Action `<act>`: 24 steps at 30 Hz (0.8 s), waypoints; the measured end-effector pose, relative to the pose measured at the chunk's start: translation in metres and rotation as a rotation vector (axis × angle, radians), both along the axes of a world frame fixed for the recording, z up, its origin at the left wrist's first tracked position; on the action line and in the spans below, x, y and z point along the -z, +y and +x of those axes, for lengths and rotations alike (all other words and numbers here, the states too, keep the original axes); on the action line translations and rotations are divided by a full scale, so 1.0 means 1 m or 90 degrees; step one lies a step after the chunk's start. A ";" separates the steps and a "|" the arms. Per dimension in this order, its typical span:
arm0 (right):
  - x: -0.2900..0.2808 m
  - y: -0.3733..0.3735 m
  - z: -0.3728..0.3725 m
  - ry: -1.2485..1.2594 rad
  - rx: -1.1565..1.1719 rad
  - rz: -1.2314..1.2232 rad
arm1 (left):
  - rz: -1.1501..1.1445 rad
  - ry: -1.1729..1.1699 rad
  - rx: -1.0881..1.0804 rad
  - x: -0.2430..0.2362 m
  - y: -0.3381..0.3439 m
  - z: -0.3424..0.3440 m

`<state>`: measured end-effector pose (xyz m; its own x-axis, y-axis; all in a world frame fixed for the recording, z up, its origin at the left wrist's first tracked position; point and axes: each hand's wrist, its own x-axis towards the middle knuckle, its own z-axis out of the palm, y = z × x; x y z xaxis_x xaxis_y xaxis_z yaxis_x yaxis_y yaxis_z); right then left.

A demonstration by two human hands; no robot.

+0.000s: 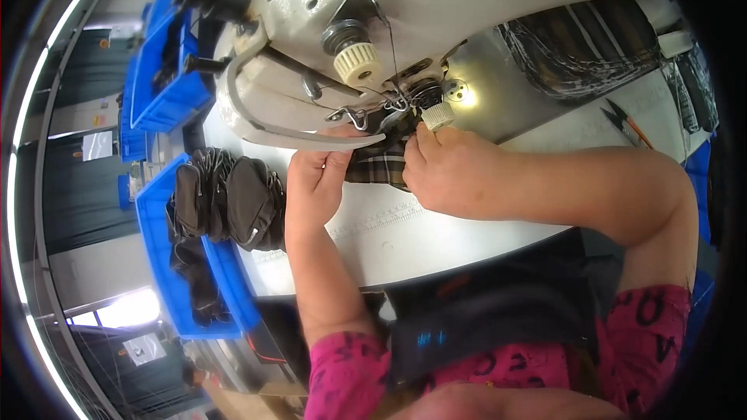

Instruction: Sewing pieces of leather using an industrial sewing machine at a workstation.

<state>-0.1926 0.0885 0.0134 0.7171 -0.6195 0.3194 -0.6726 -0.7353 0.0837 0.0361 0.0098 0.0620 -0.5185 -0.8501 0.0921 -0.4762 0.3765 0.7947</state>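
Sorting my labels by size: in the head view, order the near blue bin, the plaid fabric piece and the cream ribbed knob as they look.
1. Near blue bin
2. Plaid fabric piece, partly hidden by both hands
3. Cream ribbed knob

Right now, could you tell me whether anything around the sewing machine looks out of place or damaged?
Nothing stands out. Both hands, left hand and right hand, hold the plaid fabric flat under the sewing machine. Dark bags sit stacked in the blue bin; scissors lie on the table.

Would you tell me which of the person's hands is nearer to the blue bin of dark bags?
Left. The left hand lies just right of the blue bin; the right hand is farther right, on the plaid fabric.
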 end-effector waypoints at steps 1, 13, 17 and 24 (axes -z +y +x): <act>0.001 0.001 0.000 -0.002 0.006 -0.004 | 0.001 0.001 0.000 0.001 0.000 0.000; 0.010 0.000 0.002 -0.092 -0.006 -0.048 | -0.052 -0.172 -0.102 -0.008 0.019 -0.039; 0.001 0.001 0.002 -0.014 0.013 -0.006 | 0.097 -0.162 -0.070 -0.007 0.010 -0.033; 0.004 -0.001 0.001 0.000 -0.003 -0.026 | 0.123 -0.108 0.062 0.003 0.001 -0.025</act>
<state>-0.1920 0.0874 0.0098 0.7204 -0.6018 0.3449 -0.6685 -0.7349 0.1141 0.0106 0.0108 0.0593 -0.5931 -0.7888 -0.1614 -0.5772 0.2769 0.7682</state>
